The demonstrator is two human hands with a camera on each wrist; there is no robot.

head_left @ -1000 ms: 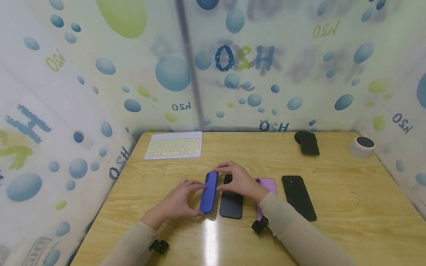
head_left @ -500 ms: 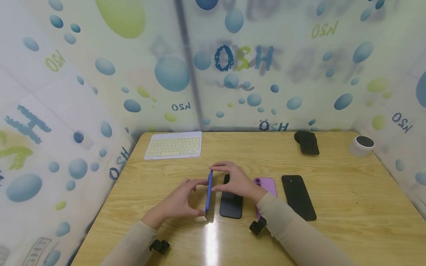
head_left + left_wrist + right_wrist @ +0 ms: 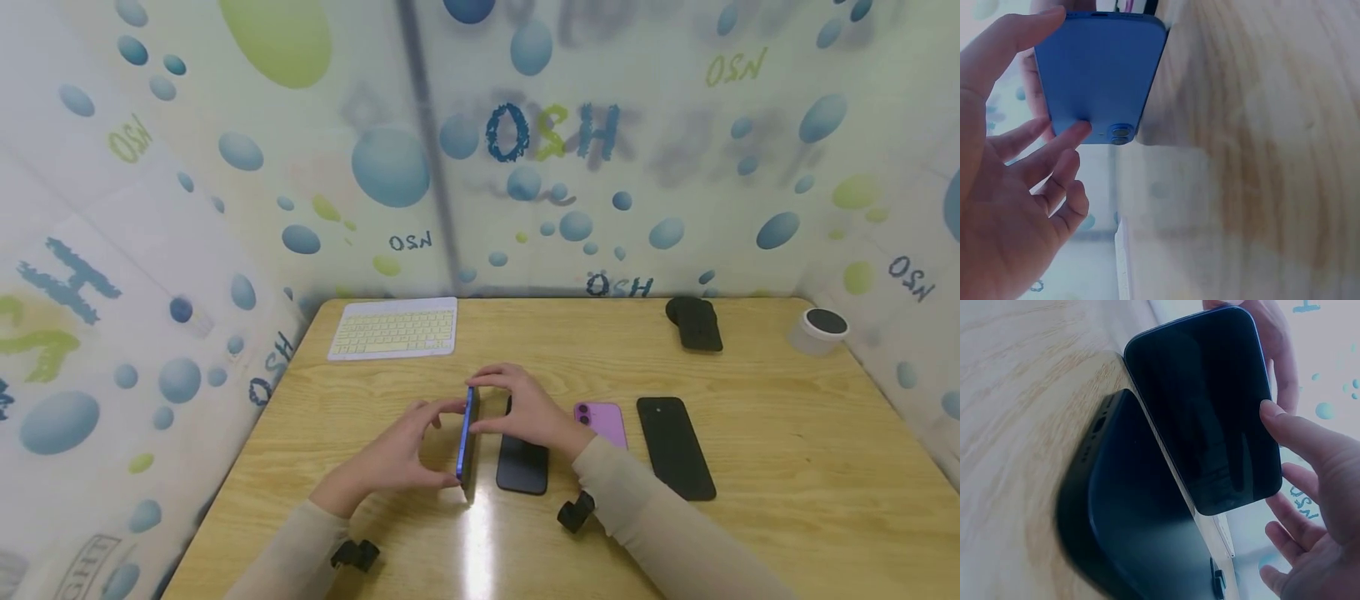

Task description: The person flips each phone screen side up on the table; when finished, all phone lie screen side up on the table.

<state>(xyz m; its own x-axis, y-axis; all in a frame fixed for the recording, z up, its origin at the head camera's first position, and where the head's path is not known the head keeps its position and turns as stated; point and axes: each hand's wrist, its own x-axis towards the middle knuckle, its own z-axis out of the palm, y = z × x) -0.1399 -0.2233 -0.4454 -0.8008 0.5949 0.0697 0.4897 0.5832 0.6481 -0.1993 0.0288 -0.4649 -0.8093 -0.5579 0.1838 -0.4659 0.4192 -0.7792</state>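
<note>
Here, a blue phone (image 3: 1100, 72) is held almost straight up on its long side at the table (image 3: 810, 408), just left of a flat black phone (image 3: 522, 467). Its near end is gripped by the left hand (image 3: 397, 450) and its far end by the right hand (image 3: 534, 410); in both, the fingers are only partly bent.

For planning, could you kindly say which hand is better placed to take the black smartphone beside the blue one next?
Probably the right hand: in the head view it overlaps the black smartphone, while the left hand is mostly beyond the blue smartphone. Both hands hold that one.
</note>
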